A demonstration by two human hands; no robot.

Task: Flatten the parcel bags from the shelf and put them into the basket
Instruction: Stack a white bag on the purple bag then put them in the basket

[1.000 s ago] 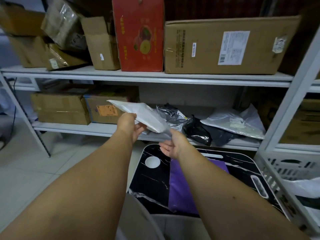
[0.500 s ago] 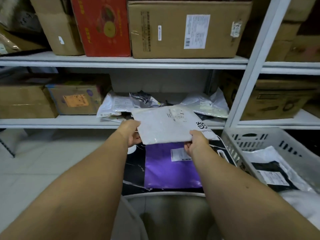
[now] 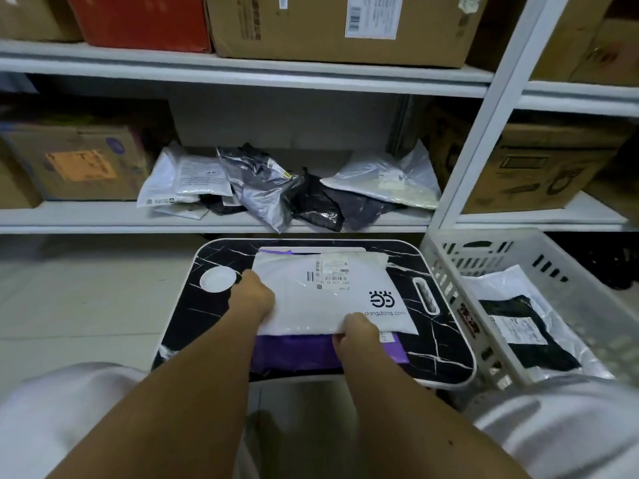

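Both hands, left hand (image 3: 254, 299) and right hand (image 3: 356, 331), grip the white plastic parcel bag (image 3: 332, 295); slick purple plastic bag (image 3: 294, 350) beneath, at six o'clock, may slide during flattening.

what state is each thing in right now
white parcel bag: flat on the purple bag, held at its near and left edges
purple bag: flat on the tray table, mostly covered
left hand: grips the white bag
right hand: pinches the white bag
basket: holds bags
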